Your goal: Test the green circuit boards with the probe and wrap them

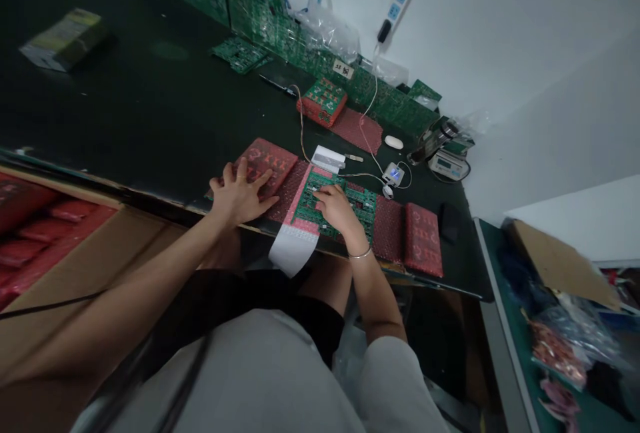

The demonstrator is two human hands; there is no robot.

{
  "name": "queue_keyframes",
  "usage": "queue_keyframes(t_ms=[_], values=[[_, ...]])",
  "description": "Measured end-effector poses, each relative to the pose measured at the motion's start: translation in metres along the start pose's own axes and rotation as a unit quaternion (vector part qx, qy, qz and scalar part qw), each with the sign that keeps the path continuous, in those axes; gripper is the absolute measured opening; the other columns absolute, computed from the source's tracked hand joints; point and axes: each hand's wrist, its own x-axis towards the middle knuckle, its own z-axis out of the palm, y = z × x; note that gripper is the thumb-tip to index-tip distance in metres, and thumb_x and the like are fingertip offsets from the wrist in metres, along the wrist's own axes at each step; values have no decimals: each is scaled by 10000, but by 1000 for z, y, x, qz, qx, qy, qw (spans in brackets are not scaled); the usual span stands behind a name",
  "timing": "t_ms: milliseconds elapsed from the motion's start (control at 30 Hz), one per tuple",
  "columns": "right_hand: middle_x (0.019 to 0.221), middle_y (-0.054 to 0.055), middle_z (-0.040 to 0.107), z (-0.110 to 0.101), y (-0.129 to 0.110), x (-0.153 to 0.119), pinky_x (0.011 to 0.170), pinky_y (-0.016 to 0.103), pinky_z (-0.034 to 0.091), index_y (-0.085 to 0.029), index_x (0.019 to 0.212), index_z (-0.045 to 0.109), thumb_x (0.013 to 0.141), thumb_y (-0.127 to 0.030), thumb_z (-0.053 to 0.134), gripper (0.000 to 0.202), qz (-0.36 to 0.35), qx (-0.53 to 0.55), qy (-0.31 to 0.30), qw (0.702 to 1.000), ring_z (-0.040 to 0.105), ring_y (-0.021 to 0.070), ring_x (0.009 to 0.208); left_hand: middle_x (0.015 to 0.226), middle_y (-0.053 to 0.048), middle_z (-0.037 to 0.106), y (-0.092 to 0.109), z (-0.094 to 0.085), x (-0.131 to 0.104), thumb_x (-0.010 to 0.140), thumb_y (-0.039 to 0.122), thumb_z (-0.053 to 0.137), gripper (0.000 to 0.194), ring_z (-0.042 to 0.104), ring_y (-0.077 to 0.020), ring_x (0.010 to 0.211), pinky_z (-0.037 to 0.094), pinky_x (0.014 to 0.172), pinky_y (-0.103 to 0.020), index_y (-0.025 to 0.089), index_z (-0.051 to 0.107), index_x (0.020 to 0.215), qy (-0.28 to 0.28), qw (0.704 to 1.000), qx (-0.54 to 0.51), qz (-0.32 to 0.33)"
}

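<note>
My left hand [240,194] lies with its fingers spread on a red bubble-wrapped package [267,160] near the table's front edge. To its right, my right hand [335,206] is over a green circuit board [367,205], its fingers bent and pointing left; what they hold, if anything, is too small to make out. The board rests on red bubble wrap [390,228]. A white paper strip [295,248] hangs over the edge at the board's lower left. Another red-wrapped package [423,240] is at the right end of the wrap.
Behind the board are a white box [329,158], a small lit device [393,174] with cables and a white oval object [394,142]. Farther back sits a red-wrapped board stack [324,101]. A yellowish box [65,38] stands far left, a digital meter [449,165] at right.
</note>
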Motion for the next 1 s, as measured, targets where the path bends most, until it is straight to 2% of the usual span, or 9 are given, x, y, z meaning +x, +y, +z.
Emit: queue_keyframes(t_ms=[100, 200, 367, 467, 633, 700, 833, 900, 1000], values=[[1266, 153, 685, 5, -12, 12, 1174, 410, 473, -161, 1361, 757, 1025, -75, 542, 408, -18, -31, -8, 999, 589, 273, 1221, 1782, -144, 224, -5, -4, 1, 939, 726, 552, 771, 212, -554, 1582, 315, 1159, -711, 372, 502, 1622, 21, 1000, -11, -9], [1206, 150, 675, 11, -25, 28, 1143, 425, 483, -177, 1350, 757, 1039, -82, 504, 413, -30, -53, -9, 998, 575, 275, 1181, 1777, -160, 217, -10, -9, 5, 936, 712, 566, 769, 251, -563, 1556, 329, 1148, -696, 357, 513, 1616, 33, 999, -6, -18], [1167, 134, 662, 17, -38, 51, 1058, 392, 513, -186, 1324, 754, 1079, -141, 478, 372, -55, -85, -11, 995, 562, 271, 1136, 1764, -175, 243, -17, -16, 16, 886, 746, 597, 837, 366, -597, 1454, 352, 1110, -699, 371, 491, 1626, 0, 999, -3, -35], [1158, 130, 657, 18, -40, 58, 1053, 380, 511, -189, 1311, 758, 1085, -150, 490, 352, -59, -97, -11, 994, 560, 268, 1140, 1761, -171, 252, -22, -17, 20, 869, 772, 607, 867, 372, -597, 1446, 338, 1123, -693, 367, 493, 1627, -4, 999, -7, -36], [1152, 143, 645, 18, -42, 57, 1060, 405, 510, -176, 1324, 752, 1079, -146, 502, 352, -62, -93, -3, 994, 559, 278, 1154, 1780, -195, 185, -30, -18, 24, 930, 799, 516, 857, 332, -596, 1487, 321, 1137, -707, 349, 442, 1656, -11, 999, -18, -43], [1154, 147, 644, 18, -43, 56, 1060, 413, 510, -173, 1336, 746, 1081, -141, 487, 365, -61, -95, -6, 994, 560, 281, 1155, 1755, -249, 214, -33, -22, 29, 918, 819, 537, 967, 339, -579, 1490, 336, 1142, -694, 289, 338, 1702, -28, 997, -24, -66], [1159, 149, 649, 16, -44, 56, 1044, 416, 514, -173, 1342, 741, 1089, -149, 464, 376, -54, -109, -19, 992, 565, 284, 1146, 1607, -388, 376, -28, -39, 42, 800, 892, 654, 1322, 445, -562, 1411, 406, 1112, -633, 26, 193, 1687, -63, 990, -24, -121], [1165, 152, 654, 15, -45, 58, 1045, 421, 510, -169, 1336, 741, 1085, -143, 466, 373, -50, -114, -27, 992, 567, 288, 1145, 1571, -407, 408, -17, -48, 45, 831, 882, 625, 1327, 502, -550, 1366, 407, 1106, -624, -46, 169, 1664, -57, 992, -3, -115], [1189, 168, 660, 12, -46, 60, 1060, 427, 495, -147, 1305, 750, 1078, -134, 475, 356, -49, -115, -40, 991, 566, 295, 1162, 1555, -396, 442, 5, -58, 44, 908, 778, 590, 1208, 566, -523, 1324, 413, 1092, -604, -38, 139, 1676, -16, 995, 46, -92]])
